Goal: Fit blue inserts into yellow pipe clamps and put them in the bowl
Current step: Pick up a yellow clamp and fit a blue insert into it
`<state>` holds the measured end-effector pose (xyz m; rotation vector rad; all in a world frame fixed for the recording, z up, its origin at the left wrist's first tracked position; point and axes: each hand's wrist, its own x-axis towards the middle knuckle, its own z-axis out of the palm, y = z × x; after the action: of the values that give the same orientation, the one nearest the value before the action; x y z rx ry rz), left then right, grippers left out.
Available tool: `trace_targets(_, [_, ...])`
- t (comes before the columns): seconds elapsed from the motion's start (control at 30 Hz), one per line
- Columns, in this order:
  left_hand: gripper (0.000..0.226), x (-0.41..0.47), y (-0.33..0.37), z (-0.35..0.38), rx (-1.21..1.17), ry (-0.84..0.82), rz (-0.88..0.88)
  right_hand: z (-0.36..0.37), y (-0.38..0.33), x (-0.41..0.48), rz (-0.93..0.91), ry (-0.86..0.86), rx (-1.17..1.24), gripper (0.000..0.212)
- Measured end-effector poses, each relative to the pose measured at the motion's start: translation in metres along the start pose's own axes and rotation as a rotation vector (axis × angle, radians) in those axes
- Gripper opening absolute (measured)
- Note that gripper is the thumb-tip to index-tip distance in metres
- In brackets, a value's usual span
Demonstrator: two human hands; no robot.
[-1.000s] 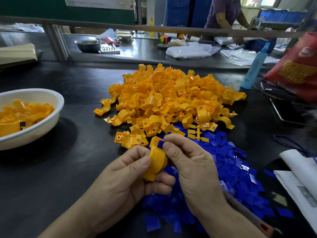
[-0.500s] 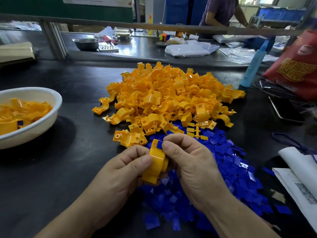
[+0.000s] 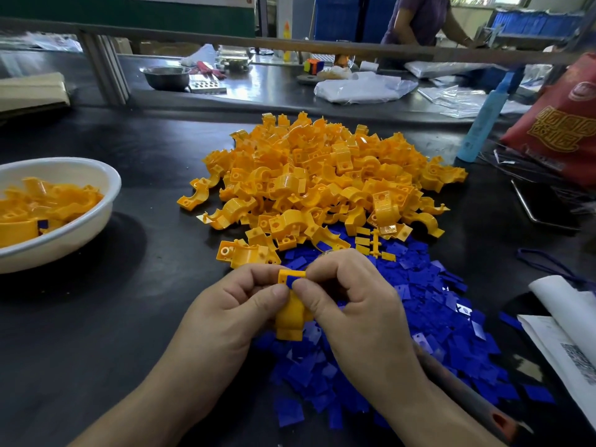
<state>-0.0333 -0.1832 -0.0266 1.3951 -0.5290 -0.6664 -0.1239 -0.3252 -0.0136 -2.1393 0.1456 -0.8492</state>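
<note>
Both hands are meeting at lower centre of the frame over the dark work table (image 3: 96, 333). The left hand (image 3: 232, 314) is gripping a yellow curved plastic pipe clamp (image 3: 290, 317), thumb pressed on its upper left side and fingers curled behind. The right hand (image 3: 358, 311) is pinching the clamp's upper end, thumb tip bearing on a small flat blue plastic insert (image 3: 293, 281) that is sitting in that end's flange. The clamp's long axis is running near vertical in the frame: the insert end is pointing up toward the heap, the other flat end down toward the wearer. The clamp is being held just above the near edge of the spread of loose blue inserts (image 3: 435, 317), which is occupying the lower right. The heap of loose yellow clamps (image 3: 322, 182) is lying at centre, touching the blue spread along its upper edge. The white round bowl (image 3: 96, 175) is standing at the left edge, well apart from the hands, holding yellow clamps (image 3: 48, 204), with a bit of blue showing among them.
</note>
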Motion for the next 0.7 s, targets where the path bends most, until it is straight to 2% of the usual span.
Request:
trace_targets(0.07, [0.028,-0.0001,0.0004,-0.0001,-0.006,-0.002,-0.014,-0.0001,-0.0007,0.0008,-0.102,0.000,-0.059,0.007])
trace_targets(0.13, [0.037,-0.0006,0.0004,-0.0008,-0.003,-0.003,-0.026,-0.0009,-0.0008,0.0016,-0.127,-0.007,-0.067,0.007])
trace_targets(0.3, [0.030,-0.0005,0.0014,0.0006,-0.015,-0.001,-0.013,-0.0011,-0.0013,0.0007,0.068,-0.064,0.044,0.013])
trace_targets(0.43, [0.031,-0.0006,0.0028,0.0008,-0.021,0.010,0.009,-0.0022,0.0005,0.0000,0.277,-0.196,0.302,0.023])
trace_targets(0.7, [0.027,-0.0023,0.0013,0.0003,0.000,0.007,0.002,-0.0022,0.0026,-0.0007,0.262,-0.223,0.368,0.020])
